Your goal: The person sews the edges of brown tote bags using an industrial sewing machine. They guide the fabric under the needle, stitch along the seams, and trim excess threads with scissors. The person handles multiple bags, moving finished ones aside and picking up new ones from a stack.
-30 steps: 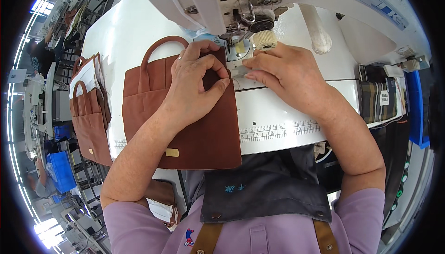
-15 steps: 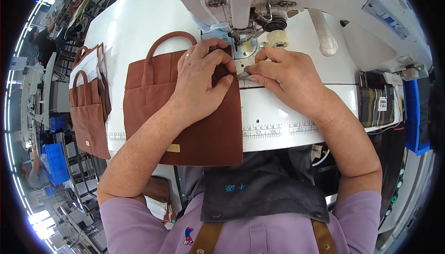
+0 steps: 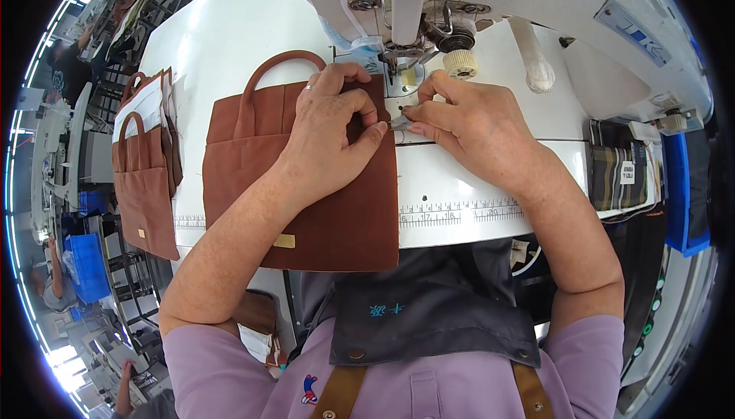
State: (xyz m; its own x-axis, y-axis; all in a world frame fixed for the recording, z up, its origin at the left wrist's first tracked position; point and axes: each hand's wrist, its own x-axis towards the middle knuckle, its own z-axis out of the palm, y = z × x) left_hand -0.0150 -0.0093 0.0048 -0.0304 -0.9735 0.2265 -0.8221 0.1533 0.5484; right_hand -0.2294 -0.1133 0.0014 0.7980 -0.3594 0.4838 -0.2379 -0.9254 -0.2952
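Observation:
My left hand (image 3: 325, 132) presses on the upper right part of a brown bag panel (image 3: 241, 170) with a handle and small gold patch, its fingers curled at the right edge. My right hand (image 3: 478, 128) pinches a small metal tool (image 3: 399, 123), seemingly snips, with its tip at that edge, beside my left thumb. Just beyond both hands are the needle and presser foot of a white sewing machine (image 3: 582, 13); the panel lies on its white table (image 3: 459, 174), which has a ruler strip.
More brown panels with handles (image 3: 143, 189) lie at the left. Folded plaid fabric (image 3: 612, 174) is at the right, beside a blue bin (image 3: 677, 189). Beyond the table's left side are other machines, blue crates (image 3: 88, 266) and co-workers (image 3: 67, 67).
My right hand has brought the metal tool to the panel's edge, beside my left thumb. My left hand stays on the panel. The view has shifted slightly.

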